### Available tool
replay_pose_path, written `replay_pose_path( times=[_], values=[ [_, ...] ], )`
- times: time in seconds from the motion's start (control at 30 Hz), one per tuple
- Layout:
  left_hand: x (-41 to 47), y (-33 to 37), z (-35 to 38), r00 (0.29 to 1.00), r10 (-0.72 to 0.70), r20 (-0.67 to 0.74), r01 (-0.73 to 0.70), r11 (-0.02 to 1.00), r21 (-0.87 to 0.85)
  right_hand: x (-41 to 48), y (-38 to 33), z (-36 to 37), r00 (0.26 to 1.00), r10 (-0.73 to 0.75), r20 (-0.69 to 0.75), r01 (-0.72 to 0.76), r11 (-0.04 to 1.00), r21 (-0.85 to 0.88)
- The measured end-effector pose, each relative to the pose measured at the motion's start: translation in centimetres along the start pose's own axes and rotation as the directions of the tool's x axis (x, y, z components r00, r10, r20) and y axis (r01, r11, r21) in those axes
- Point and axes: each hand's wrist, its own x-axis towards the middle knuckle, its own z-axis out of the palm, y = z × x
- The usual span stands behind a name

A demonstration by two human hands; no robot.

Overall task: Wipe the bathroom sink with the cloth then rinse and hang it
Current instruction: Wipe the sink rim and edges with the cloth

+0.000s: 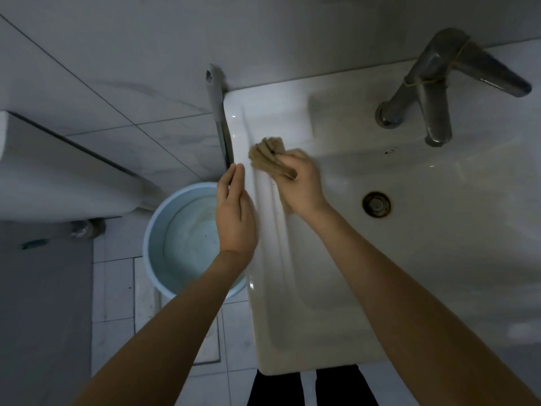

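A white bathroom sink [292, 303] fills the right half of the view. My right hand [303, 183] grips a bunched tan cloth [268, 155] and holds it against the sink's left ledge, near the back left corner. My left hand [235, 215] hovers at the sink's left edge with its fingers straight and together, holding nothing. The metal faucet [433, 92] stands at the back right, with a rubber band wound round it. The rusty-ringed drain [376, 203] lies in the basin, right of my right hand.
A light blue bucket [158, 227] with water stands on the tiled floor left of the sink, partly under my left arm. A grey handle [216, 104] leans between sink and wall. A white toilet tank [58, 171] is at the far left.
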Motion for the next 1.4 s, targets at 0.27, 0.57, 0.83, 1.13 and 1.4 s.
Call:
replay_pose_path(
  times=[0.27,0.57,0.83,1.13,1.4],
  values=[
    [-0.2,0.3,0.1,0.999,-0.026,-0.026,0.024,0.997,-0.067,-15.1,1.7,-5.5,0.885,0.081,0.458,-0.156,0.980,0.127],
    [-0.1,0.0,0.1,0.997,-0.081,-0.014,0.078,0.983,-0.165,-3.7,-0.2,-2.3,0.983,0.173,0.068,-0.185,0.949,0.257],
    [0.0,-0.3,0.2,0.997,-0.069,-0.038,0.064,0.990,-0.129,0.2,-0.7,-0.8,0.982,-0.055,0.180,0.079,0.989,-0.128],
    [0.0,0.3,0.1,0.996,-0.091,-0.022,0.086,0.981,-0.175,-9.4,1.0,-5.5,0.849,-0.106,0.517,0.143,0.989,-0.032],
    [-0.1,0.2,0.2,0.994,-0.113,-0.006,0.109,0.973,-0.205,-1.8,1.4,-11.3,0.961,0.275,0.017,-0.275,0.950,0.147]
  ],
)
